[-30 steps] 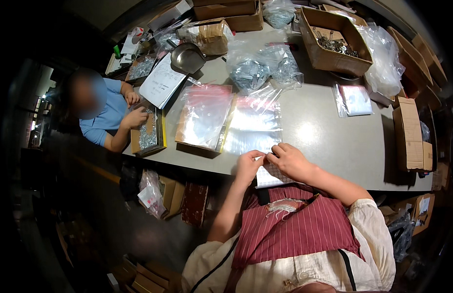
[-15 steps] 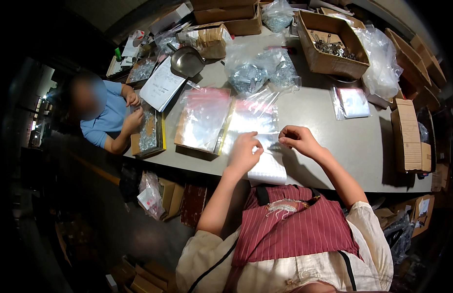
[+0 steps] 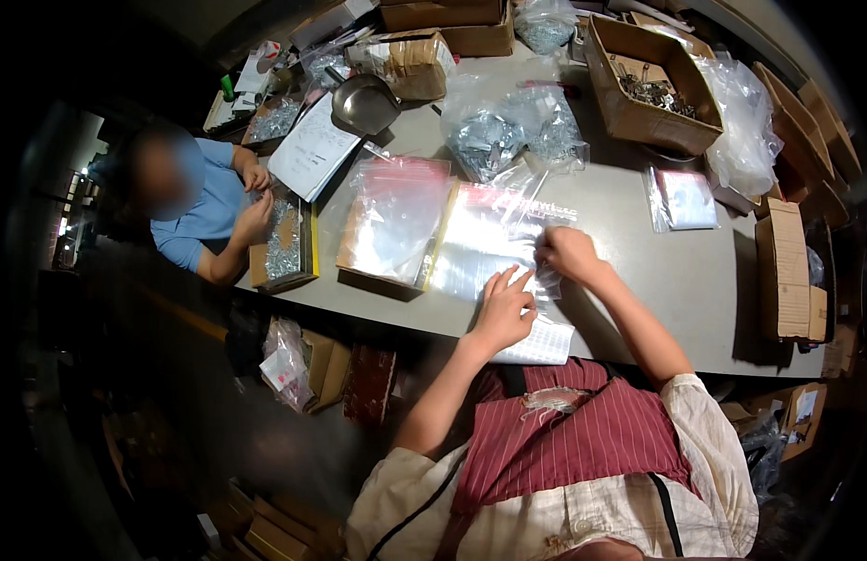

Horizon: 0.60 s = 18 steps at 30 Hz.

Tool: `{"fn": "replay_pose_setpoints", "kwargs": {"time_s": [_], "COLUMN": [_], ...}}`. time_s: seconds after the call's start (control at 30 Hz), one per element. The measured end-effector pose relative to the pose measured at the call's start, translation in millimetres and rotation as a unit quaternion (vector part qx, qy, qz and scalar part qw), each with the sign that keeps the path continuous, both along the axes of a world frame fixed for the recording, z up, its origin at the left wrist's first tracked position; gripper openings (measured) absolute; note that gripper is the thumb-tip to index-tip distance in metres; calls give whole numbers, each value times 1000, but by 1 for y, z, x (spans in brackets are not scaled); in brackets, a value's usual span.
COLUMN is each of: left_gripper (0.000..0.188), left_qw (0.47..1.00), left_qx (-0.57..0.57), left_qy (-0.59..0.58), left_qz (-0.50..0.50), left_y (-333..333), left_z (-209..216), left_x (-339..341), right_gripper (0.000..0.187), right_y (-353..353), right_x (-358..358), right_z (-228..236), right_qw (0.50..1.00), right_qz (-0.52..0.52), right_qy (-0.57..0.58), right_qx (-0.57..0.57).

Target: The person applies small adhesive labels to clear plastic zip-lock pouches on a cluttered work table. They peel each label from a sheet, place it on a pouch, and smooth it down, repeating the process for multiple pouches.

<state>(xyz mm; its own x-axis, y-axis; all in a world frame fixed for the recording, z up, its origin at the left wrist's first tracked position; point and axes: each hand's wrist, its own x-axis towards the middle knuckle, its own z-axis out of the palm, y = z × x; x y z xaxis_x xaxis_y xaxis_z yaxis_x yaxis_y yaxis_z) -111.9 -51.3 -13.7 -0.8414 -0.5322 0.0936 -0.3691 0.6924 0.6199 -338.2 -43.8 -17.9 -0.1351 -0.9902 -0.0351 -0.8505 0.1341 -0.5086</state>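
A stack of clear zip bags (image 3: 475, 245) with red top edges lies flat on the table in front of me. My left hand (image 3: 508, 310) rests over the near right corner of the bags, its fingers stretched out and somewhat apart. Just beyond it, my right hand (image 3: 572, 254) is closed at the right edge of the bags, over loose clear film; whatever its fingertips pinch is hidden. Under my left wrist a white sheet of small labels (image 3: 543, 343) reaches the table's near edge. Left of the stack stands a shallow cardboard box of larger clear bags (image 3: 385, 224).
Bags of small metal parts (image 3: 489, 145) lie beyond the stack. An open carton of metal pieces (image 3: 653, 89) stands far right, near a small bag pack (image 3: 686, 199). A metal scoop (image 3: 366, 105) and papers (image 3: 314, 150) lie left. A co-worker (image 3: 186, 210) handles a parts tray (image 3: 284, 245).
My left hand has moved right and nearer to me, onto the bags' corner. My right hand has shifted slightly farther away and turned fingers down over the film. The whole view has shifted slightly.
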Motion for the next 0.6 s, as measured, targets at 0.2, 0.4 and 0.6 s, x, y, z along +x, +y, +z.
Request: {"fn": "replay_pose_setpoints", "kwargs": {"time_s": [0.2, 0.4, 0.6], "left_gripper": [9, 13, 15], "left_qw": [996, 988, 979], "left_qx": [27, 44, 28], "left_qy": [-61, -98, -174], "left_qz": [-60, -111, -107], "left_y": [4, 17, 23], "left_z": [15, 13, 10], "left_x": [-23, -51, -57], "right_gripper": [41, 28, 22], "right_y": [44, 26, 3], "right_x": [-59, -34, 14], "right_z": [27, 29, 7], "right_qw": [990, 993, 998], "right_qz": [-78, -29, 36], "right_qy": [25, -114, 16], "right_qx": [116, -4, -55]}}
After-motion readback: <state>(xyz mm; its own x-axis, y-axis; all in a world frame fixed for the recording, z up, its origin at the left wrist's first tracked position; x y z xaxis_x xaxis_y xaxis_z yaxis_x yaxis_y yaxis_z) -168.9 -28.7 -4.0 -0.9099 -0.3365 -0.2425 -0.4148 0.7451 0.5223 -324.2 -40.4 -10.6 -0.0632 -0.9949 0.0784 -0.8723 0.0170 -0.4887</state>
